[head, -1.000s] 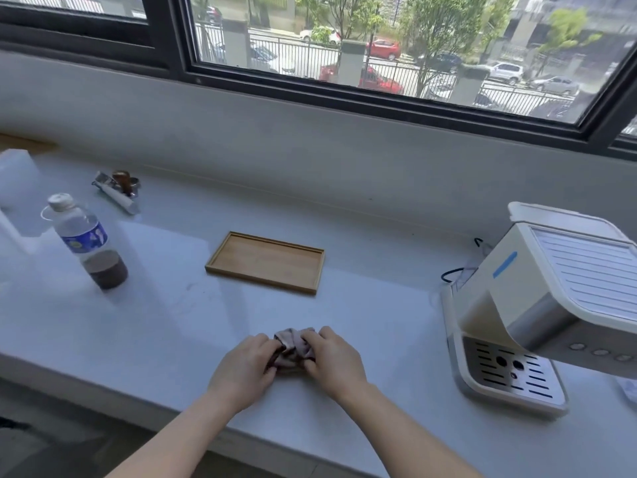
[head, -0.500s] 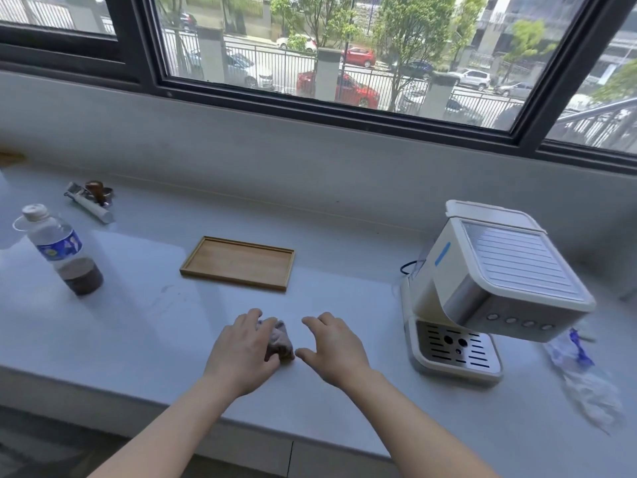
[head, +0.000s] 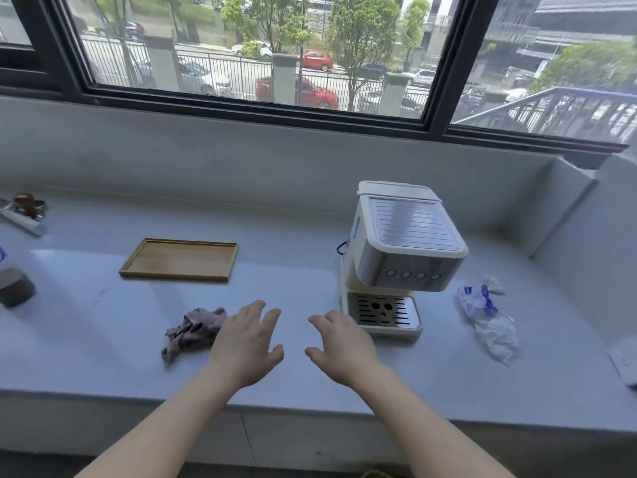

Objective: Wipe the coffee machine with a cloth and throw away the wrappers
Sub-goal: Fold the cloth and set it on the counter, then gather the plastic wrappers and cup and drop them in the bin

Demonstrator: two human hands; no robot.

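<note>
Countertop of pale grey stone runs beneath a wide window, and we read it from left to right. At the far left edge we see the dark base of a bottle, mostly cut off, and behind it a small brown and metal object we cannot identify. Next comes a shallow wooden tray, lying flat. Nearer us, a crumpled grey cloth lies on the counter, just beside our left hand. That hand hovers palm down with its fingers loosely spread, gripping nothing. Our right hand is a short way apart from it, also palm down with fingers spread, close to the front of the cream coffee machine. Right of the machine, crumpled white and blue wrappers lie loose on the counter.
</note>
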